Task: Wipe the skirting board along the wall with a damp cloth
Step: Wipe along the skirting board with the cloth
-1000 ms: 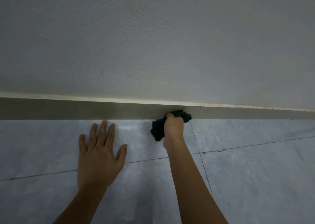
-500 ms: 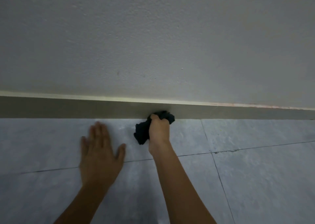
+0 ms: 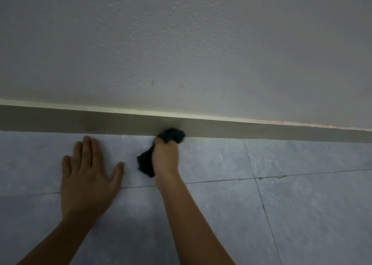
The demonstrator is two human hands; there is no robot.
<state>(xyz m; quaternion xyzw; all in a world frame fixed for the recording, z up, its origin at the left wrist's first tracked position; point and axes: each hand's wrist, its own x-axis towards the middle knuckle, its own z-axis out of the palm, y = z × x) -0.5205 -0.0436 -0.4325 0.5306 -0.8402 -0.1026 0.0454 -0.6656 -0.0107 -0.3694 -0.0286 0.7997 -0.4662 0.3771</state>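
A grey-brown skirting board with a pale top edge runs across the foot of the wall. My right hand is shut on a bunched dark cloth, whose upper end presses against the lower part of the board; its loose tail hangs out left of my fist onto the floor. My left hand lies flat on the floor tile, fingers apart, palm down, holding nothing, a short way left of the cloth.
A textured off-white wall fills the upper half. The floor is grey tile with dark grout lines; one joint runs across under my wrists and another runs away to the right of my right arm.
The right hand and cloth have slid left along the skirting board relative to the tile joint. The left hand lifted, shifted along the floor and is flat again.
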